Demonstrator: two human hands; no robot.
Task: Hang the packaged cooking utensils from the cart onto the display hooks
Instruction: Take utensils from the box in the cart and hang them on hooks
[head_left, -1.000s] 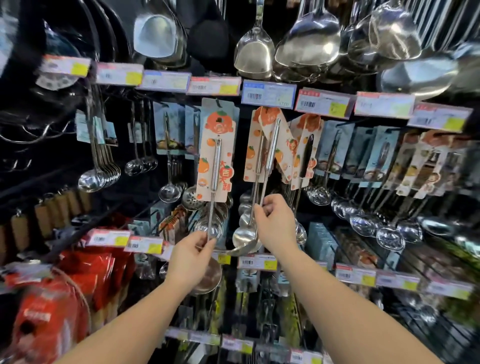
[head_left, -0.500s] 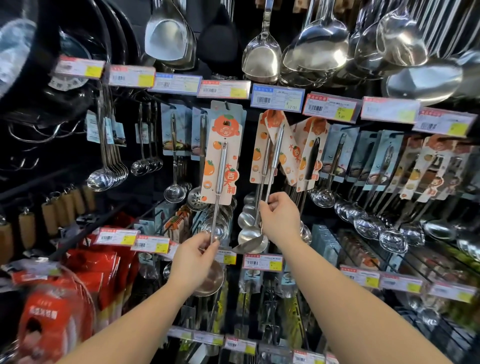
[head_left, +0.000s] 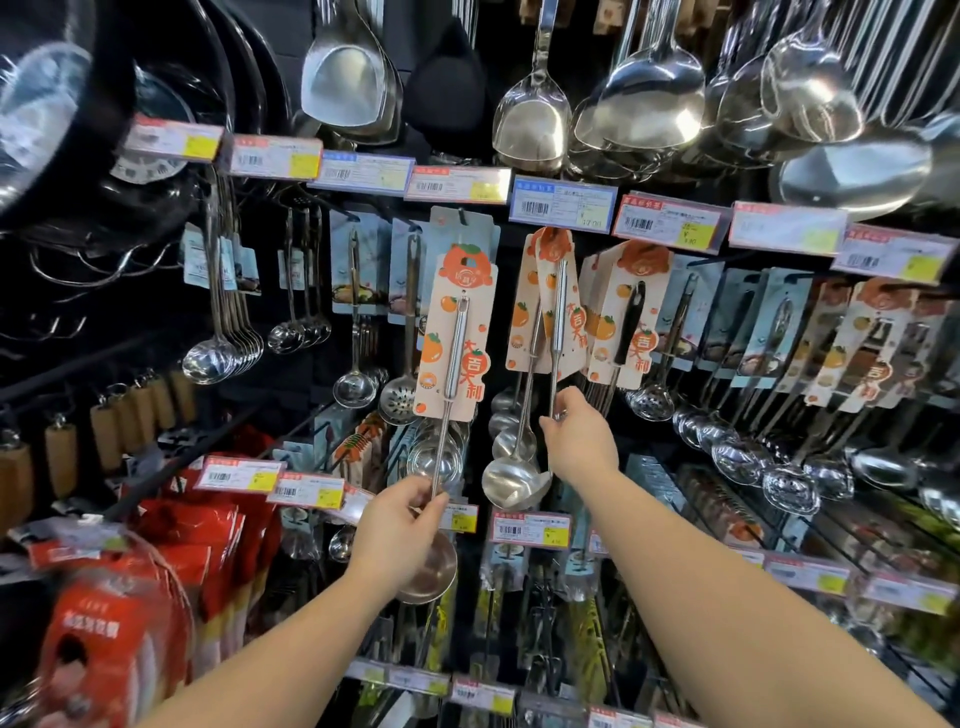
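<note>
A steel ladle on an orange-printed card (head_left: 457, 332) hangs from a black display hook (head_left: 461, 214) at centre. My left hand (head_left: 397, 530) pinches its thin shaft low down, above the bowl (head_left: 434, 571). To the right, two more carded ladles (head_left: 553, 306) hang close together under the blue price tag. My right hand (head_left: 579, 441) grips the shaft of the front one, just above its bowl (head_left: 511, 483). The cart is out of view.
Price-tag rails (head_left: 457, 184) cross the rack above and below. Large steel spatulas and ladles (head_left: 639, 98) hang overhead, black woks (head_left: 67, 130) at upper left. More carded utensils (head_left: 769, 332) fill hooks to the right, and red packets (head_left: 197, 540) sit lower left.
Both hands have kept their hold on the ladle shafts. The right-hand ladle has swung more upright on its hook. The view has drawn slightly closer to the rack.
</note>
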